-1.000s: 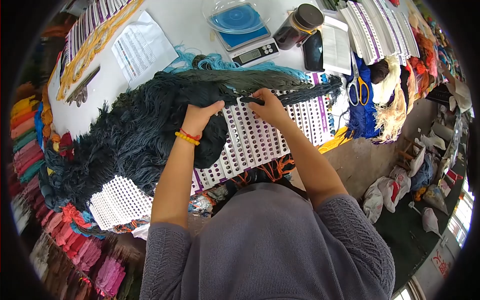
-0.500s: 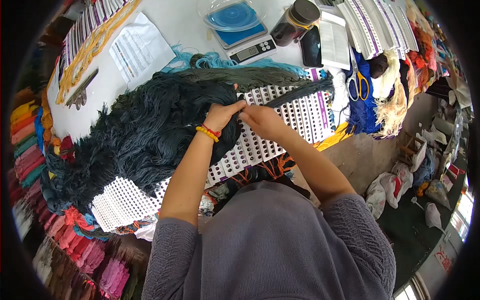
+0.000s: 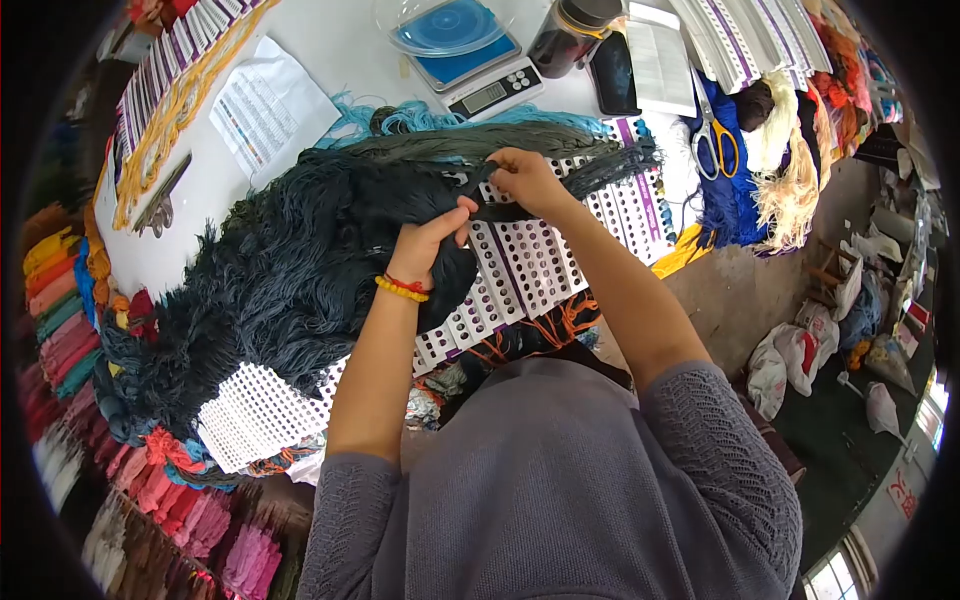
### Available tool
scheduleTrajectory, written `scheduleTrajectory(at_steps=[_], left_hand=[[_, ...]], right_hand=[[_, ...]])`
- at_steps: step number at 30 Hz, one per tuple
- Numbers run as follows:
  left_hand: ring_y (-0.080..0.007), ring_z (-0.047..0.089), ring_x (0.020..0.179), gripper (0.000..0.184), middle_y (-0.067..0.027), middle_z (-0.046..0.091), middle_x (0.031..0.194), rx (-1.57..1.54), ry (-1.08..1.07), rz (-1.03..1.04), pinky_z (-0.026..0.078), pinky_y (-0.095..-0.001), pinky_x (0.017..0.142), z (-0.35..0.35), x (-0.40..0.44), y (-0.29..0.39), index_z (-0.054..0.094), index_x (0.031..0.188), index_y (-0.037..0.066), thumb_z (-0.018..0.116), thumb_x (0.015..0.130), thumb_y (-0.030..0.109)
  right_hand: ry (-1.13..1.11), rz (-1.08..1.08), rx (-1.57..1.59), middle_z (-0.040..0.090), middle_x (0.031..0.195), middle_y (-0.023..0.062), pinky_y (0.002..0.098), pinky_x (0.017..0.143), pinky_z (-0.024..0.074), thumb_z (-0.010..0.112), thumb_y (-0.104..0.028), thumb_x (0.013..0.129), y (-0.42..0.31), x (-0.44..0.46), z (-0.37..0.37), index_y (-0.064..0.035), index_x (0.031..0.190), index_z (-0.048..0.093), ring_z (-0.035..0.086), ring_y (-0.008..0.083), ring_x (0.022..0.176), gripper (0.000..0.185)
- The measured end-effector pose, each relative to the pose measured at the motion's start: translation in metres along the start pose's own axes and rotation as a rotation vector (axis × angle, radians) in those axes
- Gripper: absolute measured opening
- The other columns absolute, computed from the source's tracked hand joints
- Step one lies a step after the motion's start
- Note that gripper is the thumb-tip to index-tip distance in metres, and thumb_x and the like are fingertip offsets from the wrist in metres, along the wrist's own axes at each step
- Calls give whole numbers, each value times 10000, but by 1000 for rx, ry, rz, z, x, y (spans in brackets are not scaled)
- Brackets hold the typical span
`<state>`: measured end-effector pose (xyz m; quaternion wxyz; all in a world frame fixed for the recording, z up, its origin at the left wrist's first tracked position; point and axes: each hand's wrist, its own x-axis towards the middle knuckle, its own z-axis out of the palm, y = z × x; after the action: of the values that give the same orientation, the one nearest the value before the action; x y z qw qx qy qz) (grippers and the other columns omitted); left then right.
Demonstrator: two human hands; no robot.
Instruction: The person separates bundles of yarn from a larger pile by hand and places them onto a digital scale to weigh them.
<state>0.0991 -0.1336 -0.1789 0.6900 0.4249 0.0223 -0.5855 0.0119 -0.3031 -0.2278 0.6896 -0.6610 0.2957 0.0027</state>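
Note:
A large heap of dark blue-green thread covers the left and middle of the table. My left hand, with red and yellow bracelets at the wrist, is closed on strands at the heap's right edge. Just up and to the right, my right hand pinches a dark strand that stretches between the two hands. Beneath both lie white cards punched with rows of holes, some with purple stripes. A dark hank of thread rests across the cards to the right of my right hand.
Beyond the heap stand a digital scale with a plastic dish and a dark-lidded jar. Scissors lie on blue thread at right. A printed sheet and a metal clip are at left; colored yarn hangs around the table's edges.
My right hand has moved up and away from my left hand, drawing a dark strand out between them. My left hand has shifted slightly down and left. The view has shifted a little.

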Motion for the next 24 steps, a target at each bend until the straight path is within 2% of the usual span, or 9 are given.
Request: scheduleTrajectory(at_steps=[3,7,11,12,15,16,21,22,24], left_hand=[[-78,548,665,141,-24,633,839,819,249,451,431,-215,583,8,-1,6,637,890,11,614,791,108],[-68,513,608,61,-8,614,762,429,229,360,401,-204,532,31,-14,24,634,819,29,607,771,55],[-80,418,505,145,5,508,611,48,492,177,333,-203,480,-5,-54,63,601,708,60,557,802,162],[-94,434,505,167,-7,508,612,24,729,310,357,-207,485,-13,-67,80,562,686,75,539,824,166],[-113,524,679,187,-46,577,726,21,633,426,420,-233,616,-90,-109,112,567,710,42,577,821,192],[-102,513,676,196,-16,569,725,361,1029,604,414,-224,626,-91,-107,114,616,774,9,584,812,199],[-87,504,690,206,27,537,709,997,771,529,397,-213,637,-22,-66,99,679,862,86,531,833,227],[-95,493,646,223,21,524,673,1074,661,443,409,-224,640,-7,-49,85,676,869,79,533,837,247],[-137,594,770,277,-44,643,821,1024,514,278,446,-281,708,13,-12,58,658,871,64,565,812,318]], right_hand=[[86,-138,-430,599,797,136,371,638,447,598,-132,744,-20,-8,7,-50,895,583,579,307,728,172],[141,-292,-568,589,862,144,398,683,445,596,-133,744,-12,-6,11,-57,895,574,565,329,795,170],[191,-296,-622,579,897,141,410,713,448,563,-128,766,-5,-7,9,-62,907,564,558,337,822,155],[220,-285,-622,579,898,137,409,714,451,552,-128,774,-5,-8,10,-63,909,564,559,338,815,151],[223,-311,-598,580,902,117,394,709,457,547,-133,781,-6,-11,11,-69,928,573,569,315,800,162],[229,-333,-578,582,896,107,383,702,460,552,-130,777,-6,-14,11,-76,942,578,575,300,792,175],[26,-368,69,569,795,43,249,605,442,597,-43,729,-3,-9,12,-23,938,584,557,153,661,211],[-74,-93,148,560,750,40,215,573,417,592,-19,723,-2,-8,9,10,915,581,514,111,630,194],[-71,-87,102,562,740,44,218,563,412,581,-20,729,-13,-12,11,2,916,584,510,105,623,188]])
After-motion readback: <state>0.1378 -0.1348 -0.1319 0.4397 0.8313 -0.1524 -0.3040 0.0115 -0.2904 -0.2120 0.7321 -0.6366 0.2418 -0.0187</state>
